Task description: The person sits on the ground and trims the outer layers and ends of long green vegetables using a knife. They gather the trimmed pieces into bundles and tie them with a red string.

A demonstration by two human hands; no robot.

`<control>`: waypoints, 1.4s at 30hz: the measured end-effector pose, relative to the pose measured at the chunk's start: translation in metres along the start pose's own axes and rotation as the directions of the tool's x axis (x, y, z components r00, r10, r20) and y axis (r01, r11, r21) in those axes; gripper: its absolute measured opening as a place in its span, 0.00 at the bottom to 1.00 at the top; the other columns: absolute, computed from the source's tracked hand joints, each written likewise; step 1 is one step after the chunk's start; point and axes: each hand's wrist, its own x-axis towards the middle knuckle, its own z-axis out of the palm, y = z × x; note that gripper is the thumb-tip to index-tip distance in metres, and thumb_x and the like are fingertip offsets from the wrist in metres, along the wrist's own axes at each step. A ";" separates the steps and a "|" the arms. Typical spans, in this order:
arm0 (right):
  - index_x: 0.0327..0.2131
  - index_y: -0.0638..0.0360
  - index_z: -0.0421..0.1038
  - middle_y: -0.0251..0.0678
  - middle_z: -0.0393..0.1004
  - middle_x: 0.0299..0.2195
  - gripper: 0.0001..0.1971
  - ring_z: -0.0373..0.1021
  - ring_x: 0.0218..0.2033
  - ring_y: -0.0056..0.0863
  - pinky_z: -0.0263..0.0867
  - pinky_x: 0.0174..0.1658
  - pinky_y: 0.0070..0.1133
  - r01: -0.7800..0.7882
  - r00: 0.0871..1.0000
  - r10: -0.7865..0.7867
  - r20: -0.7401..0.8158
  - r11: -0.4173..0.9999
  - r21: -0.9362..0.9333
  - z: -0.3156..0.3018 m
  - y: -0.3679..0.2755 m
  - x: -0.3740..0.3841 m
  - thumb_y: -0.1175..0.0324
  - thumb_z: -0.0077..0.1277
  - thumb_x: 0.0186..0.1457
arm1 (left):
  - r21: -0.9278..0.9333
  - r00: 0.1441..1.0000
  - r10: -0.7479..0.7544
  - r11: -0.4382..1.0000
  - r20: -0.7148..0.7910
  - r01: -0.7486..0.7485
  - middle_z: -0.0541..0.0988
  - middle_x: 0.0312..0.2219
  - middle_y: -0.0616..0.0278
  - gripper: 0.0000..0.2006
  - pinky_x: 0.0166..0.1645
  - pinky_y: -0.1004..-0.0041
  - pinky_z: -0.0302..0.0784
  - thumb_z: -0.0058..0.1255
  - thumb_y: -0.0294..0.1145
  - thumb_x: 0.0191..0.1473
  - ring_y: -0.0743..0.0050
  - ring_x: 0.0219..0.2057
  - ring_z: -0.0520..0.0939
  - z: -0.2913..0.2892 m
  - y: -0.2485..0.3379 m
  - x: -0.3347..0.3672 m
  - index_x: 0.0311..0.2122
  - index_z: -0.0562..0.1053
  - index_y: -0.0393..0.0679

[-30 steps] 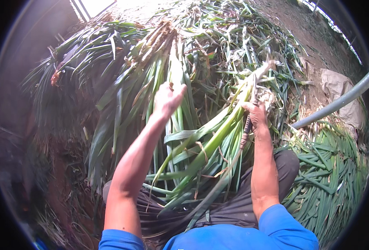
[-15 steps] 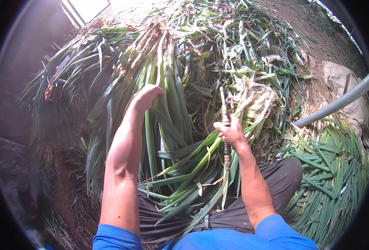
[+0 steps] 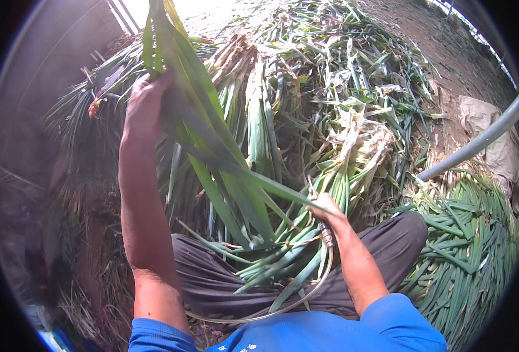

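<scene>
My left hand (image 3: pixel 147 97), raised at the upper left, is closed round a green onion (image 3: pixel 212 138). Its long broad leaves hang down and to the right across my front, and its root end is out of sight past the top edge. My right hand (image 3: pixel 328 210) is wrapped round a thin metal air wand (image 3: pixel 328 236), whose tip points up and away from me. A pale hose (image 3: pixel 306 298) runs from its lower end across my lap. Beside that hand, several green onions (image 3: pixel 344 170) lie with their pale, papery bases pointing away and their leaves over my legs.
A large heap of green onions (image 3: pixel 353 64) and stripped leaves spreads ahead of me. On the right lies a pile of green onions (image 3: pixel 465 234), with a grey pipe (image 3: pixel 476 144) slanting above it. A beige sack (image 3: pixel 479 117) rests on the soil behind the pipe.
My left hand has risen from the heap and moved left, lifting a green onion out. My right hand has shifted slightly nearer with the air wand, and the hose now shows across my lap.
</scene>
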 end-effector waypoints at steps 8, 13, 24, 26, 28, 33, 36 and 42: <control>0.32 0.60 0.64 0.31 0.68 0.23 0.13 0.67 0.20 0.21 0.67 0.26 0.24 0.520 0.854 -0.516 -0.065 0.841 0.152 -0.042 -0.143 -0.105 0.67 0.58 0.48 | -0.043 0.844 -0.532 0.844 0.063 0.535 0.80 0.29 0.58 0.14 0.33 0.65 0.77 0.58 0.35 0.56 0.69 0.27 0.81 -0.012 -0.177 -0.083 0.41 0.76 0.34; 0.40 0.65 0.68 0.55 0.75 0.33 0.17 0.73 0.38 0.53 0.68 0.43 0.39 0.481 0.873 -0.488 -0.017 0.865 -0.141 -0.016 -0.157 -0.107 0.63 0.53 0.51 | -0.133 0.820 -0.560 0.809 0.119 0.572 0.80 0.29 0.57 0.14 0.34 0.67 0.78 0.59 0.35 0.55 0.70 0.27 0.81 0.011 -0.201 -0.087 0.40 0.76 0.33; 0.48 0.61 0.67 0.56 0.71 0.43 0.22 0.72 0.43 0.57 0.69 0.47 0.43 0.498 0.853 -0.520 0.050 0.780 -0.380 -0.015 -0.197 -0.103 0.52 0.42 0.63 | -0.073 0.836 -0.545 0.833 0.065 0.549 0.81 0.25 0.59 0.13 0.30 0.71 0.76 0.60 0.34 0.51 0.73 0.23 0.80 0.026 -0.197 -0.101 0.34 0.78 0.32; 0.44 0.65 0.69 0.58 0.74 0.39 0.21 0.73 0.42 0.57 0.69 0.45 0.41 0.523 0.834 -0.552 -0.001 0.790 -0.320 -0.011 -0.188 -0.088 0.55 0.50 0.58 | -0.102 0.826 -0.558 0.820 0.076 0.563 0.80 0.25 0.59 0.13 0.30 0.71 0.76 0.60 0.34 0.51 0.74 0.23 0.80 0.025 -0.200 -0.098 0.34 0.78 0.32; 0.41 0.68 0.70 0.58 0.76 0.37 0.21 0.73 0.42 0.57 0.69 0.45 0.39 0.538 0.824 -0.566 -0.019 0.794 -0.282 -0.010 -0.189 -0.082 0.57 0.55 0.54 | -0.058 0.830 -0.552 0.829 0.078 0.557 0.82 0.26 0.59 0.12 0.30 0.74 0.77 0.57 0.33 0.55 0.75 0.23 0.81 0.022 -0.207 -0.097 0.37 0.78 0.33; 0.44 0.64 0.69 0.58 0.75 0.39 0.23 0.72 0.42 0.58 0.69 0.47 0.42 0.515 0.847 -0.532 0.005 0.817 -0.258 -0.008 -0.193 -0.061 0.52 0.50 0.57 | -0.063 0.812 -0.580 0.810 0.061 0.583 0.81 0.25 0.61 0.12 0.29 0.74 0.75 0.59 0.35 0.54 0.77 0.23 0.80 0.023 -0.199 -0.098 0.35 0.78 0.33; 0.43 0.69 0.70 0.60 0.75 0.41 0.25 0.72 0.45 0.60 0.69 0.49 0.43 0.558 0.818 -0.575 0.022 0.781 -0.281 -0.016 -0.222 -0.045 0.51 0.46 0.60 | 0.003 0.811 -0.582 0.813 0.051 0.583 0.81 0.25 0.64 0.12 0.29 0.76 0.74 0.59 0.36 0.55 0.80 0.22 0.79 0.020 -0.192 -0.101 0.35 0.79 0.35; 0.43 0.64 0.74 0.62 0.76 0.39 0.19 0.73 0.44 0.59 0.70 0.48 0.43 0.497 0.842 -0.534 -0.072 0.821 -0.283 -0.009 -0.260 0.044 0.58 0.43 0.62 | -0.043 0.812 -0.583 0.811 0.028 0.583 0.80 0.23 0.61 0.13 0.27 0.75 0.73 0.59 0.35 0.54 0.79 0.21 0.78 0.023 -0.196 -0.101 0.32 0.79 0.33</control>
